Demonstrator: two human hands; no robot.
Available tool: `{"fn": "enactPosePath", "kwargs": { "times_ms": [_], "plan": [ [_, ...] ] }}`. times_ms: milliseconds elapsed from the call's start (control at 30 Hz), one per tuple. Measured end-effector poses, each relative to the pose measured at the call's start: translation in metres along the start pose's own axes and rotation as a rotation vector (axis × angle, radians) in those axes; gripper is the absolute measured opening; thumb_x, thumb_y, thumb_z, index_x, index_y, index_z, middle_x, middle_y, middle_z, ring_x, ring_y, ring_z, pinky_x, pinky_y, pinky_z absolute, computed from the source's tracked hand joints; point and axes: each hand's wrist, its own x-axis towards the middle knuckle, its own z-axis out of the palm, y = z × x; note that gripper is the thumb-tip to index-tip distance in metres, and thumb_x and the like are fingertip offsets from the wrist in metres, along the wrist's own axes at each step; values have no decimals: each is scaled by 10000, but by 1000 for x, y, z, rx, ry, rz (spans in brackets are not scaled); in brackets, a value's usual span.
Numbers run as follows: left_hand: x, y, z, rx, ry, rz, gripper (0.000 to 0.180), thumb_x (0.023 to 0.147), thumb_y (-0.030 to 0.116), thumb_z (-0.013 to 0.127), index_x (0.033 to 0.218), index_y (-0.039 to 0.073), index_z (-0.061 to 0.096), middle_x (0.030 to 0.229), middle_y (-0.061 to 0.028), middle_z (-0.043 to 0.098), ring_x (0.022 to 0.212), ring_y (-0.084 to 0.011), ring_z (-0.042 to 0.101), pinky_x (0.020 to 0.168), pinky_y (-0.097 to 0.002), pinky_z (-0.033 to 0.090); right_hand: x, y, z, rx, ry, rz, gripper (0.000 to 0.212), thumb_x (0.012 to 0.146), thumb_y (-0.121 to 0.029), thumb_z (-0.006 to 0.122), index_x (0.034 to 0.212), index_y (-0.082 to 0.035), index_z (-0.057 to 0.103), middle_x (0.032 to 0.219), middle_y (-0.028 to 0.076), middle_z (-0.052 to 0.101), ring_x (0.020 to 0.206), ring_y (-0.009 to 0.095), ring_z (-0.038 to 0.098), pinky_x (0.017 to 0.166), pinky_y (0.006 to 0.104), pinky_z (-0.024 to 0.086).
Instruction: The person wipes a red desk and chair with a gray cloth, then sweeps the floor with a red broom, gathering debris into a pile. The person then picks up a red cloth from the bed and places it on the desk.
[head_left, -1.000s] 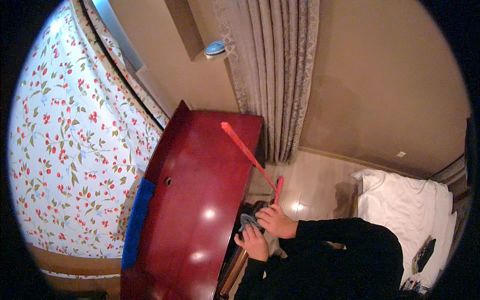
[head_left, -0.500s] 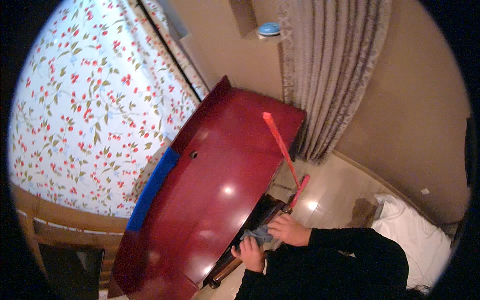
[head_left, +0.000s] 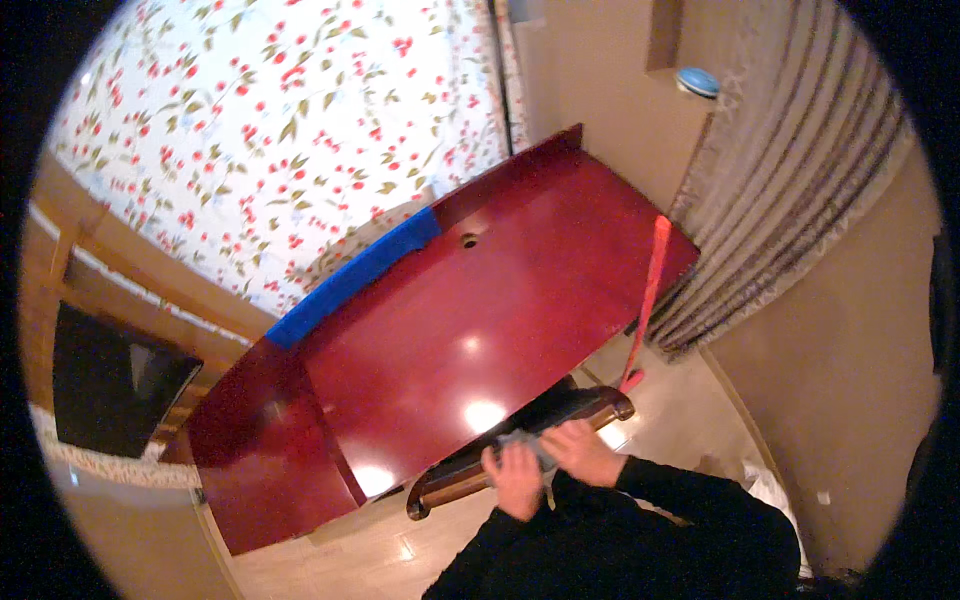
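Fingers point(head_left: 508, 458) are bending over a soft grey-blue cloth point(head_left: 524, 440)

The fingers of the left hand point(head_left: 516, 480) and right hand point(head_left: 583, 453) are curving close together; blur is hiding whether they are pinching the cloth or only pressing it. It is lying between the hands, around a polished brown wooden rail point(head_left: 457, 489) with rounded ends, just off the near edge of a glossy dark-red wooden desk point(head_left: 530, 300); I cannot tell if it is touching the rail.

My worry: were the hold failing, the cloth could be slipping to the pale floor point(head_left: 335, 562), or a fold snagging on the rail. A wide rightward swing could be knocking the long, thin red stick point(head_left: 653, 285) slanting past the desk's right end.

I'm counting two hands, one cloth, one rail, one desk with one round hole point(head_left: 469, 241), one blue strip point(head_left: 362, 274) lying along its far edge, one red stick.
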Motion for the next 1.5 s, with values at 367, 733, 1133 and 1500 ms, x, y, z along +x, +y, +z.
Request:
{"fn": "enactPosePath", "kwargs": {
  "times_ms": [367,733,1133,1500],
  "plan": [
    [0,0,1,-7,-160,33,457,849,202,466,1223,-52,534,1190,-180,543,1183,-323,473,1082,-589,248,1,-21,14,-37,-67,224,431,787,-187,566,1176,1,558,1175,119,522,1000,295,474,851,434,379],
    [-74,-77,-38,244,-165,-260,406,845,147,484,1173,-73,575,1215,-215,559,1255,-360,455,1080,-673,194,62,-107,64,37,-170,-6,448,830,-177,512,1241,-4,555,1249,129,537,1085,275,483,936,419,353],
    [-102,-99,-43,221,-224,-378,433,884,134,466,1274,-50,507,1348,-197,490,1372,-316,344,1084,-697,46,87,-135,82,17,167,-139,335,772,-204,527,1042,-26,615,1068,93,570,948,241,511,818,382,401],
    [-41,-49,-8,40,-245,-26,389,835,135,509,1136,-111,532,1231,-265,526,1200,-408,467,1109,-605,209,22,-65,50,-208,98,93,361,795,-220,551,1120,-80,621,1126,52,579,1079,217,491,956,396,356]
  ]
}}
